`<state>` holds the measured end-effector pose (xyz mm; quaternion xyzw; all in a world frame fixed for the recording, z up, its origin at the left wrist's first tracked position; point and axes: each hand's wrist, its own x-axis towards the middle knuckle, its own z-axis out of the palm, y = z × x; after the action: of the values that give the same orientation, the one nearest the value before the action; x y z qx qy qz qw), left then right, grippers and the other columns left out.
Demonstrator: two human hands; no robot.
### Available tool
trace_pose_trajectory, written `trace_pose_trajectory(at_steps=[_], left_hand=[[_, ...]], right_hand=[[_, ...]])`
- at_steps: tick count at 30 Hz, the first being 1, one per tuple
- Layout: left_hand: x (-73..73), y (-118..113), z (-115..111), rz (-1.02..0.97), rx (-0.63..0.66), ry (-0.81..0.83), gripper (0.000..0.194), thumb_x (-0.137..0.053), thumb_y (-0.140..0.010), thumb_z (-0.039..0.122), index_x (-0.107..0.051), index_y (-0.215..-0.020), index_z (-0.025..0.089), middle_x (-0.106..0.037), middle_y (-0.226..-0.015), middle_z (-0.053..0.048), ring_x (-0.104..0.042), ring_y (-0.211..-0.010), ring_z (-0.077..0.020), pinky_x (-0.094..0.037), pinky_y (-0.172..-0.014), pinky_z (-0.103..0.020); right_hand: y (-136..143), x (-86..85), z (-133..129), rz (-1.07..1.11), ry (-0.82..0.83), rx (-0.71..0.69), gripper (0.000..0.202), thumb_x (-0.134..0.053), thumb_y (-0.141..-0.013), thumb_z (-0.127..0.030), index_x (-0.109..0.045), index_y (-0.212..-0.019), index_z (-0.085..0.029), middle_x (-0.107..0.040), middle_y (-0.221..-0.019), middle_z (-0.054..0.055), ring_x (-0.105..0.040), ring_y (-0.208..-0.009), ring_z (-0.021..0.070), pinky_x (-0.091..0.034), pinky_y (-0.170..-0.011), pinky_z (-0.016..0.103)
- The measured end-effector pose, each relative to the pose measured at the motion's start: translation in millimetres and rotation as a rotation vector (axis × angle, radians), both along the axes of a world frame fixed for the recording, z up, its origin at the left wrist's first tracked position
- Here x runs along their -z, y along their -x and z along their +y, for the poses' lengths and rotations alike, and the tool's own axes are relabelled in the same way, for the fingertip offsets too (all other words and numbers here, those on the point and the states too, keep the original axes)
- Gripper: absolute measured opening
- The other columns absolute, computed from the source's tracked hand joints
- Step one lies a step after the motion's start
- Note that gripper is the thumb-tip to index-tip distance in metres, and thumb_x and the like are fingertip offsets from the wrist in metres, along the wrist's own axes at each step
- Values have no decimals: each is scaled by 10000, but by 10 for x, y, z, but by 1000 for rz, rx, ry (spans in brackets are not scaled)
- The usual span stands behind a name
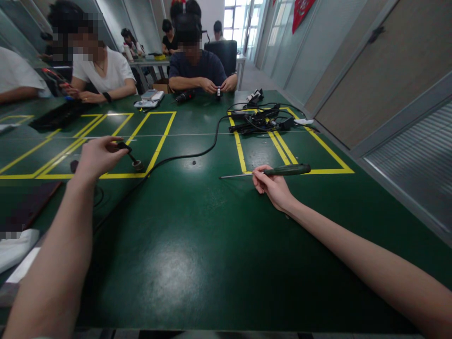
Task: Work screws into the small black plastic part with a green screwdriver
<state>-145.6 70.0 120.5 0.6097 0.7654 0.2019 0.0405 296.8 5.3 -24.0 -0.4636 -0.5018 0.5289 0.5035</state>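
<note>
My left hand (pixel 100 157) is closed on a small black part (pixel 123 146) above the left taped area. Just below that part, a small round metallic piece (pixel 137 165) is near the yellow tape; whether the two are joined is unclear. My right hand (pixel 270 186) holds a screwdriver (pixel 287 170) with a dark green handle, its thin shaft pointing left over the green table (pixel 197 207).
A black cable (pixel 187 156) crosses the table to a pile of black parts (pixel 263 120) at the back right. A black tray (pixel 61 115) lies back left. Across the table, a person (pixel 197 68) handles a small part. White items (pixel 16 249) sit near left.
</note>
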Motion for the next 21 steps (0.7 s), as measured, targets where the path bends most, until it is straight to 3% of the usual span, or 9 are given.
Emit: trace_pose_trajectory(at_steps=[5,14,21], left_hand=[[24,16,21,30,24,-3,514,-663,-883,318,-736,-1348,111,-811,-1152,-116,-740,-1030,-251,-554,-973,-309],[94,62,61,88,26,33,515,-662,-866,380,-763,-1289,104,-816,-1131,-113,-734,-969,-259,-553,-919,-306],[158,80,103,110,21,60,506,-657,-861,385,-767,-1259,92,-814,-1099,-108,-735,-1003,-266,-547,-972,-319]], right_hand=[[3,-1,0,-4,2,4,318,-650,-1006,-423,-658,-1164,-148,-694,-1025,35,-658,-823,105,-603,-718,265],[5,17,4,3,3,10,324,-650,-1006,-423,-655,-1178,-149,-694,-1035,37,-662,-828,106,-605,-717,265],[9,4,-3,-5,4,12,321,-648,-1007,-424,-658,-1176,-152,-697,-1043,40,-664,-838,109,-609,-729,271]])
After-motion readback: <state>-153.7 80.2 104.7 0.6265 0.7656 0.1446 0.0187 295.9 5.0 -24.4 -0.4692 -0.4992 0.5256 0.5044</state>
